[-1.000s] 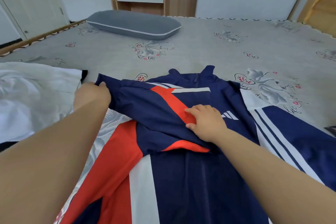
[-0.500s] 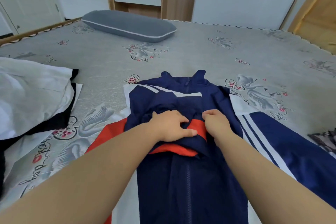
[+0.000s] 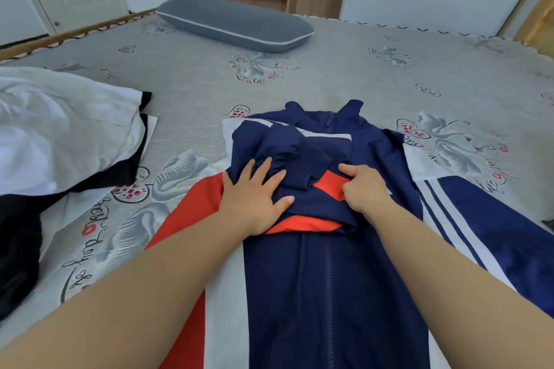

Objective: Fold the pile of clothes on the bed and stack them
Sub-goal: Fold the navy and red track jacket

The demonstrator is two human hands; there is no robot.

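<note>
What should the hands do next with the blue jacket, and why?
Probably smooth the bunched sleeve flat. The left hand lies open on the folded-in sleeve of the navy, red and white zip-up jacket, which is still wrinkled, and the right hand pinches its red patch. The other striped sleeve is still spread out.

2 bare arms come into view from the bottom edge, one at each lower corner. No sleeve shows on either forearm, up to where the picture cuts them off. The left hand [image 3: 254, 204] is bare: no glove, ring, watch or band on the wrist. 4 fingers [image 3: 263, 168] and the thumb show, the nails short and unpainted as far as can be told. The right hand [image 3: 364, 192] is bare too, its wrist plain, its knuckles showing. No marks or jewellery are visible on either arm.
</note>
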